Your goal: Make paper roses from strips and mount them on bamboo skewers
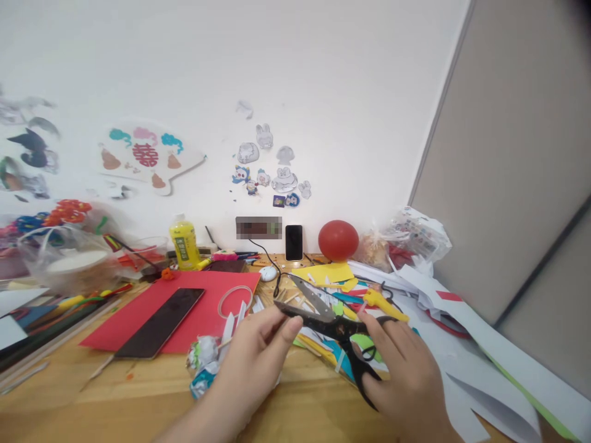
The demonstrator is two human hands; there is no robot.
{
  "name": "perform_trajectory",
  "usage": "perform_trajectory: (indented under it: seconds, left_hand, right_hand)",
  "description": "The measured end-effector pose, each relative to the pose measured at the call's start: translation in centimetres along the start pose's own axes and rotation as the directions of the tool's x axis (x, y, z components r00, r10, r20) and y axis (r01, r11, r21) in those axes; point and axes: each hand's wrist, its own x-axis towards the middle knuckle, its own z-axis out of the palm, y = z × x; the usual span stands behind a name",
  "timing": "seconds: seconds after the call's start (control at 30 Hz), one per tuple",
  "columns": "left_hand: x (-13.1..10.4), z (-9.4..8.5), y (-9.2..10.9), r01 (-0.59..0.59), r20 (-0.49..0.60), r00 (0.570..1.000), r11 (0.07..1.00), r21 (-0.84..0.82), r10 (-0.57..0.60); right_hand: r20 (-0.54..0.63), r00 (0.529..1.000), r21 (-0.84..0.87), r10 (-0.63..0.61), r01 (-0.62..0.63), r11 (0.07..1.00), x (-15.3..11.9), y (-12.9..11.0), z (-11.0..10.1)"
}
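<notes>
My right hand [406,363] grips a pair of black-handled scissors [340,329] by the handle loops, the blades spread apart and pointing left. At the lower blade's tip is my left hand [258,354], thumb and fingers pinched together. What the pinch holds, if anything, is hidden or too small to make out. Just left of that wrist lie crumpled foil wrappers [203,369]. Beneath and behind the scissors spreads a pile of coloured paper scraps [318,351], with a yellow plastic tool [383,303] near my right fingers.
Red sheets [231,283] carry a dark flat tablet-like slab [161,323] and a clear ring [235,301]. Behind stand a yellow bottle [183,243], a phone [294,242] and a red balloon [338,240]. White paper [489,369] heaps at right; plastic bags [60,252] sit at left.
</notes>
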Motion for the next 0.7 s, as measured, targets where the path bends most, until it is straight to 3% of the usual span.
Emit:
perform_trajectory:
  seconds: [0.4, 0.7]
  left_hand:
    - [-0.06, -0.02, -0.11, -0.015, -0.009, 1.0, 0.987, 0.161, 0.017]
    - [0.35, -0.2, -0.64, 0.08, -0.032, 0.997, 0.956, 0.281, -0.074]
  right_hand:
    - [-0.072, 0.996, -0.08, -0.061, 0.055, 0.995, -0.62, 0.19, -0.03]
    - [-0.031, 0.996, -0.08, -0.079, 0.076, 0.994, -0.72, 0.55, 0.29]
